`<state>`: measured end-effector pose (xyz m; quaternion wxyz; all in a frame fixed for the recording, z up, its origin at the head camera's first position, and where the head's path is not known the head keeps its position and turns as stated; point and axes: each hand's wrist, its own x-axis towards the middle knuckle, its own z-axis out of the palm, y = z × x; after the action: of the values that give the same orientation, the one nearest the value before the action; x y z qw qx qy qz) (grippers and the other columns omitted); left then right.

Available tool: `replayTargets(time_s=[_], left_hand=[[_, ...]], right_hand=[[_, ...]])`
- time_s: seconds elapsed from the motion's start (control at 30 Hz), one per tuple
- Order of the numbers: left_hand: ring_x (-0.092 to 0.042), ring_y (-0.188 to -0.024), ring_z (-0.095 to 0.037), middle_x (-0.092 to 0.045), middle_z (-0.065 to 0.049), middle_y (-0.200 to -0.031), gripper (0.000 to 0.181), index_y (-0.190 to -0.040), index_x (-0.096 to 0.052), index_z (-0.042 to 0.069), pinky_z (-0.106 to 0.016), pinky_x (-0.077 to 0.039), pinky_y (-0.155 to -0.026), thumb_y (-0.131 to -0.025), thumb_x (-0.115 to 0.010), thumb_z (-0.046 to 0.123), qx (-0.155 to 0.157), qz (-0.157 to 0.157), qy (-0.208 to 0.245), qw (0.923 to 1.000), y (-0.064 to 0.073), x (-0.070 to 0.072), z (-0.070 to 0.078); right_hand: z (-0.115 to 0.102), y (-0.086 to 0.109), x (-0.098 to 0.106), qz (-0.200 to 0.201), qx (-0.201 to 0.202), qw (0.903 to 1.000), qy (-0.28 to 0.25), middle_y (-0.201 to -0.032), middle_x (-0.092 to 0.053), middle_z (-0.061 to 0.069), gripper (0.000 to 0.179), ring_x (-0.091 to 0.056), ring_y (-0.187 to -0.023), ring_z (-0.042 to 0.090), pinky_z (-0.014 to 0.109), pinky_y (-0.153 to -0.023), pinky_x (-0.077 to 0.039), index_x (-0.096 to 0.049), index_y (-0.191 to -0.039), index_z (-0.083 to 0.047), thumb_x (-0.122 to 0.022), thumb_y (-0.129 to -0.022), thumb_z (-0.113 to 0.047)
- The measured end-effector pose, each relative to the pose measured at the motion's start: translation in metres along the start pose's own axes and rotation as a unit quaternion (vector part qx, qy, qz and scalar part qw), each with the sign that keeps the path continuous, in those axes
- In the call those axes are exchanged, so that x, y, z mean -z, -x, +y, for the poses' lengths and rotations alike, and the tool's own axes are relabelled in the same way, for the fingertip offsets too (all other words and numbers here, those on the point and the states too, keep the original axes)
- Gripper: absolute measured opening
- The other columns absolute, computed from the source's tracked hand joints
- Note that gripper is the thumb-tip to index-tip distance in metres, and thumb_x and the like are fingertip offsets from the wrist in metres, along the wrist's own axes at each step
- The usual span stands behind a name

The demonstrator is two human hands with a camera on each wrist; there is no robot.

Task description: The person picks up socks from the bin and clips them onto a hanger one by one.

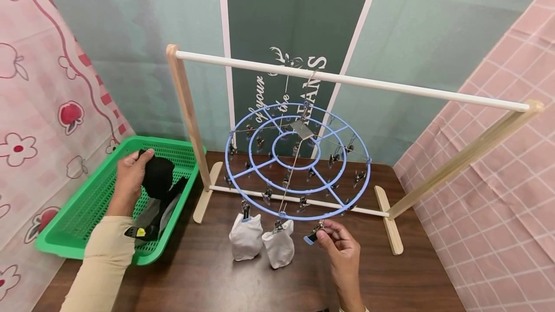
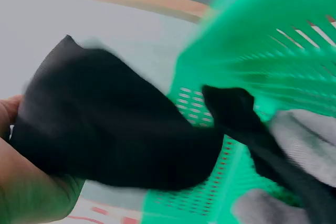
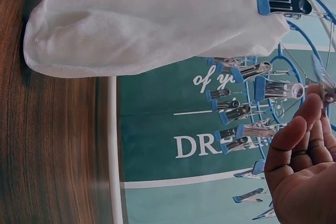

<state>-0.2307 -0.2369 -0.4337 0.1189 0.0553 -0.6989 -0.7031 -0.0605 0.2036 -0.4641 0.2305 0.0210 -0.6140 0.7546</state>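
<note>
Left hand: my left hand (image 1: 130, 177) is pinching a soft black cloth piece, looks like a sock (image 1: 158, 177), by its upper end, thumb on top. Fingers are narrow on it.

Black sock: up over the long green perforated plastic basket (image 1: 60, 250), drooping from my fingers, long axis running down and a bit right. Can't tell if its low end brushes the grey cloth piece (image 1: 147, 213) and dark bits below.

Right hand: my right hand (image 1: 342, 249) has thumb and fingers pinched on a small silvery metal clip with blue tips (image 1: 311, 239). Can't tell if I've squeezed its jaws apart.

The gap that matters, imo: sock is way off to the left of that clip, well apart, left hand being the near one. Clip's blue end points left, so it roughly faces the sock.

In between: two limp white fabric socks (image 1: 245, 237) (image 1: 279, 247), clipped to the round blue plastic ring hanger (image 1: 282, 215), plus the rack's pale wooden left post (image 1: 186, 105).
</note>
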Motion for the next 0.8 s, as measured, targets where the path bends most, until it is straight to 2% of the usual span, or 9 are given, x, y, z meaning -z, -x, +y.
replayTargets(time_s=[0.13,0.3,0.5,0.57,0.7,0.8], left_hand=[[-0.041,-0.044,-0.011,-0.043,0.006,-0.049,0.04,-0.061,-0.052,0.009,-0.024,-0.034,-0.046,-0.096,-0.061,0.026,-0.025,-0.013,-0.025,0.9993,0.009,-0.003,0.014],[-0.043,-0.043,-0.009,-0.042,0.006,-0.048,0.037,-0.062,-0.052,0.009,-0.021,-0.036,-0.045,-0.095,-0.063,0.023,-0.045,-0.029,-0.039,0.9978,0.028,-0.009,0.029],[-0.044,-0.039,-0.009,-0.041,0.005,-0.046,0.035,-0.063,-0.051,0.008,-0.023,-0.036,-0.041,-0.095,-0.063,0.018,-0.067,-0.051,-0.009,0.9964,0.054,-0.018,0.043],[-0.046,-0.039,-0.01,-0.043,0.004,-0.046,0.032,-0.066,-0.054,0.007,-0.023,-0.038,-0.04,-0.095,-0.062,0.017,-0.071,-0.064,0.0,0.9954,0.062,-0.021,0.047],[-0.057,-0.044,-0.013,-0.057,-0.001,-0.052,0.022,-0.077,-0.066,0.005,-0.024,-0.046,-0.043,-0.096,-0.061,0.016,-0.072,-0.083,0.021,0.9937,0.075,-0.029,0.053],[-0.058,-0.047,-0.014,-0.06,-0.002,-0.055,0.023,-0.079,-0.065,0.001,-0.025,-0.047,-0.045,-0.097,-0.059,0.012,-0.081,-0.093,0.025,0.992,0.086,-0.034,0.054]], right_hand=[[-0.001,0.001,0.001,-0.019,0.004,0.9998,0.002,-0.082,-0.069,0.005,0.02,-0.066,-0.074,0.008,0.02,-0.065,-0.053,-0.054,-0.102,0.022,-0.058,-0.082,0.023],[-0.002,0.002,0.002,-0.026,0.006,0.9996,0.01,-0.081,-0.067,0.004,0.017,-0.064,-0.072,0.008,0.019,-0.063,-0.052,-0.053,-0.098,0.022,-0.059,-0.082,0.021],[-0.005,0.003,0.003,-0.01,-0.005,0.9999,0.01,-0.078,-0.065,0.002,0.012,-0.061,-0.068,0.007,0.018,-0.06,-0.05,-0.058,-0.091,0.013,-0.058,-0.082,0.021],[-0.005,0.004,0.003,-0.007,-0.004,0.9999,0.007,-0.077,-0.064,0.002,0.014,-0.06,-0.067,0.007,0.018,-0.059,-0.05,-0.059,-0.09,0.01,-0.058,-0.082,0.021],[-0.007,0.004,0.003,-0.013,0.004,0.9999,-0.006,-0.077,-0.063,0.002,0.015,-0.061,-0.068,0.007,0.02,-0.059,-0.052,-0.059,-0.089,0.009,-0.056,-0.082,0.022],[-0.007,0.004,0.003,-0.025,0.015,0.9994,-0.02,-0.077,-0.064,0.002,0.016,-0.063,-0.068,0.008,0.021,-0.06,-0.053,-0.059,-0.089,0.009,-0.055,-0.082,0.023]])
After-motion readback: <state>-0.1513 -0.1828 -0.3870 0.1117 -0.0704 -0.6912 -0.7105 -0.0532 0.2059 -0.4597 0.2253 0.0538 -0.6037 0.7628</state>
